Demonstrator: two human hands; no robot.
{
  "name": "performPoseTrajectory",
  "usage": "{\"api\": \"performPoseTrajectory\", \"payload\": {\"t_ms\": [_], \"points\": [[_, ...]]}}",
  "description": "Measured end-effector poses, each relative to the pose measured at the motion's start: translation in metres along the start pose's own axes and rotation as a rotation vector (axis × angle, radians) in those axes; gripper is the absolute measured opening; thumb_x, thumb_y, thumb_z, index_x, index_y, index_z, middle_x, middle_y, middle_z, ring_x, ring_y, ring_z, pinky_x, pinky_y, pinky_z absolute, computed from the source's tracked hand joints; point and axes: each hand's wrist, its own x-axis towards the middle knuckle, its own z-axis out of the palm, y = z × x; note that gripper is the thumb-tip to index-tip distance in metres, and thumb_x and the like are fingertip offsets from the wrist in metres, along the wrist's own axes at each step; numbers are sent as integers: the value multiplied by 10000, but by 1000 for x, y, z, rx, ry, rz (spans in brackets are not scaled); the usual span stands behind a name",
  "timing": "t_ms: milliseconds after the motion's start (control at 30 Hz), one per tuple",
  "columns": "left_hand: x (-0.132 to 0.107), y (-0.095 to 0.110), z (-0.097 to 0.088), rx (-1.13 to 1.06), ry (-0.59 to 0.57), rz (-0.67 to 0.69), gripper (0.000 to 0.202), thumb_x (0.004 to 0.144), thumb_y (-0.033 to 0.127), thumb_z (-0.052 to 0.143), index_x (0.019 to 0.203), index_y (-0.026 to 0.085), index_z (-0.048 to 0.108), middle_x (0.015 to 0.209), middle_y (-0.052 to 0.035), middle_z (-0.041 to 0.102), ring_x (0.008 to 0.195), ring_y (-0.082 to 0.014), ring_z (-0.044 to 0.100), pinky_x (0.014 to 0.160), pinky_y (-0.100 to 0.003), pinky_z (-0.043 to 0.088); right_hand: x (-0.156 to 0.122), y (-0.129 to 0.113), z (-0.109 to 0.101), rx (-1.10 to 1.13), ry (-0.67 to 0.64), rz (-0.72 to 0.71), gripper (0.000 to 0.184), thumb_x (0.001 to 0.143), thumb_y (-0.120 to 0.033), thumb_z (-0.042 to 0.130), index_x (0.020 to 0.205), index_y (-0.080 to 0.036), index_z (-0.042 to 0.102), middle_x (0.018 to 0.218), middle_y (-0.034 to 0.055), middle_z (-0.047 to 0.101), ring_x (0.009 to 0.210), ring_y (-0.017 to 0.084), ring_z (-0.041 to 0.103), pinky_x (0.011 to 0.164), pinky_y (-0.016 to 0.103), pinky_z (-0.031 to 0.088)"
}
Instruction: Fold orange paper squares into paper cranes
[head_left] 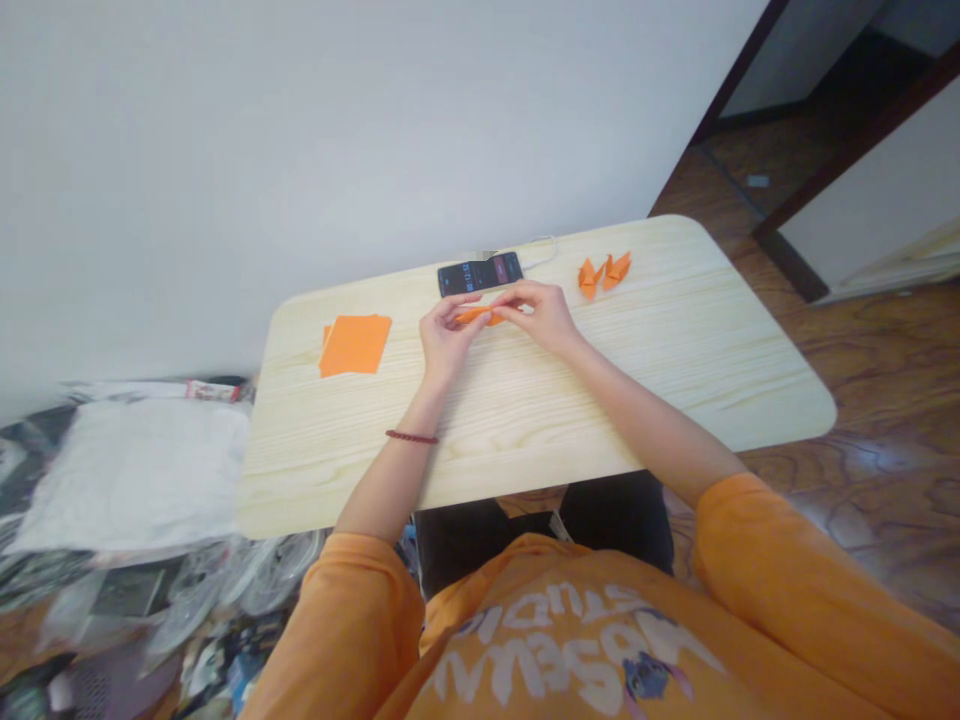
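Orange paper (476, 316) between left hand (446, 340), right hand (541, 318), phone (480, 273) showing digits

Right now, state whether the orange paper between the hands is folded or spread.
Folded: the orange paper pinched by the left hand and right hand forms a narrow strip, unlike the flat sheets.

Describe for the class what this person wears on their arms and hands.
The left hand and right hand are bare, with no gloves. Wide orange sleeves cover the upper arms: left sleeve, right sleeve. The forearms are bare. A thin dark red bracelet circles the left wrist.
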Motion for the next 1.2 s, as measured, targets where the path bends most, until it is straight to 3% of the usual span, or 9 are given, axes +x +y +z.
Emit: {"api": "performPoseTrajectory", "payload": {"t_ms": [200, 467, 667, 833, 1200], "points": [[2, -2, -1, 29, -18, -18, 228, 636, 304, 777, 792, 155, 705, 821, -59, 732, 756, -172, 695, 765, -313, 556, 1, 0, -2, -48, -15, -14, 170, 724, -354, 707, 734, -185, 727, 766, 41, 688, 719, 155, 619, 722, 295, 509], [3, -1, -2, 0, 26, -5, 223, 633, 313, 791, 766, 163, 695, 806, -50, 726, 761, -165, 696, 791, -313, 552, 3, 8, -2, 78, 23, 74, 328, 660, -474, 740, 784, -171, 733, 812, 59, 711, 768, 181, 655, 776, 328, 533], [2, 0, -1, 13, -15, -28, 286, 641, 361, 785, 834, 157, 728, 867, -79, 737, 779, -180, 692, 773, -323, 552, 2, 2, -4, 37, 3, 67, 278, 677, -444, 733, 766, -181, 739, 807, 55, 708, 757, 177, 656, 771, 328, 536], [2, -1, -2, 25, -43, -23, 254, 660, 359, 770, 815, 161, 734, 802, -63, 734, 698, -157, 672, 700, -294, 548, 0, 0, -4, 26, -1, 39, 247, 694, -411, 725, 782, -181, 740, 819, 56, 709, 768, 178, 658, 764, 322, 536], [2, 1, -1, 68, -41, -3, 180, 686, 311, 741, 788, 163, 720, 781, -44, 708, 697, -146, 652, 712, -277, 528, 1, -2, -6, -43, 2, 15, 195, 704, -385, 728, 746, -194, 734, 786, 43, 700, 734, 169, 638, 749, 314, 527]]}}
